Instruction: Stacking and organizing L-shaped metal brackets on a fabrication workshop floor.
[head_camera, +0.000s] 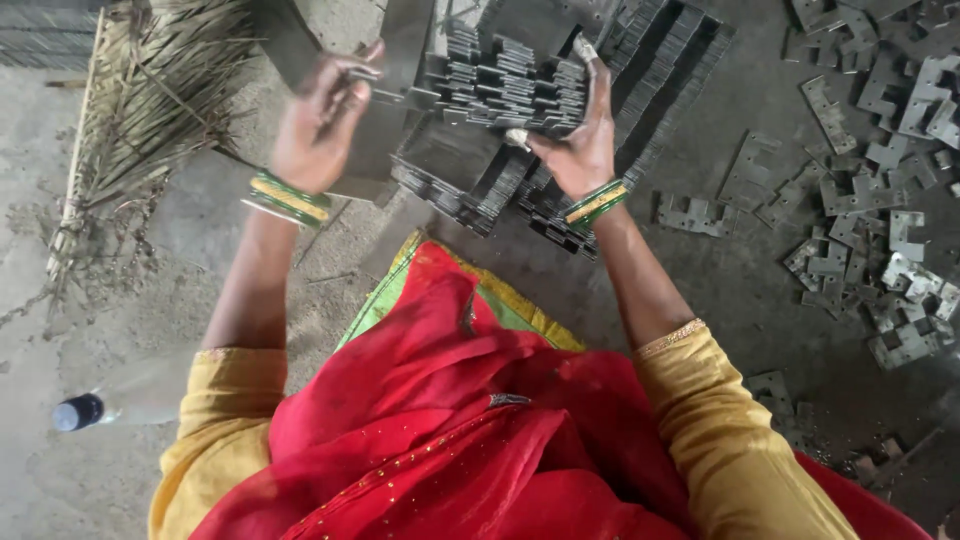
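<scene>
Left hand (322, 120) pinches one thin metal plate (400, 60) by its edge; right hand (580, 140), fingertips taped, grips the notched plate stack (500, 90). Likely stiff, heavy, sharp-edged: hold the flat faces, avoid the notches.

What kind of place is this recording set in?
Probably a small metal workshop, with work done on the floor. Stacks of stamped plates lie under both hands, loose plates are scattered on the bare concrete floor, and a broom lies nearby.

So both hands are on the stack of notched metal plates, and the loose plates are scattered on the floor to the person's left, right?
Not quite. The head view shows the loose plates scattered to the person's right. The left hand and right hand are indeed on the stack of notched metal plates.
</scene>
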